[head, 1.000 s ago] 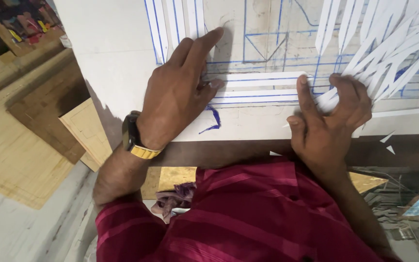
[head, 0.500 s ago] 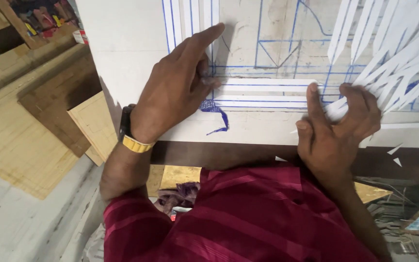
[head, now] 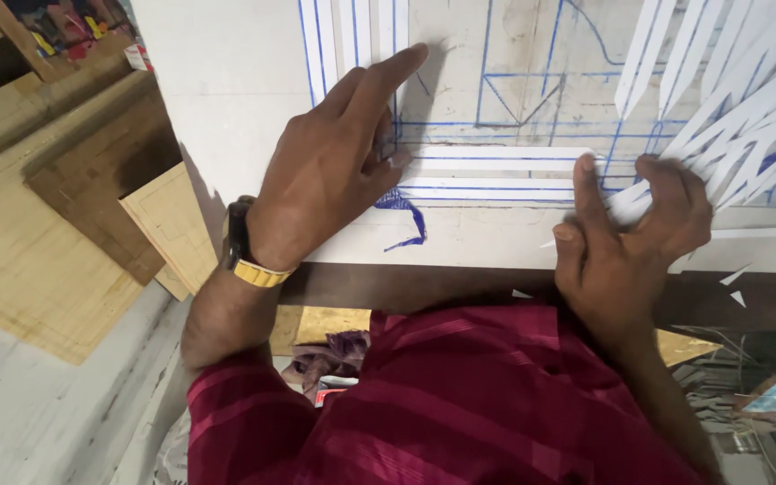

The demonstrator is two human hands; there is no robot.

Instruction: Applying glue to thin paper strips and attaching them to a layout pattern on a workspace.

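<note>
Left hand (head: 334,171) lay flat, fingers spread, pressing on white board (head: 226,99) w/ blue ruled lines; index finger extended along a line. Right hand (head: 630,238) pinched end of a white paper strip (head: 496,153) near board's front edge, beside the loose strip bundle (head: 729,108). Judged: strips v. light, thin, limp, tear easily; grip at the end, thumb-and-finger pinch, low pull angle. Board appeared stiff, steady.
</note>
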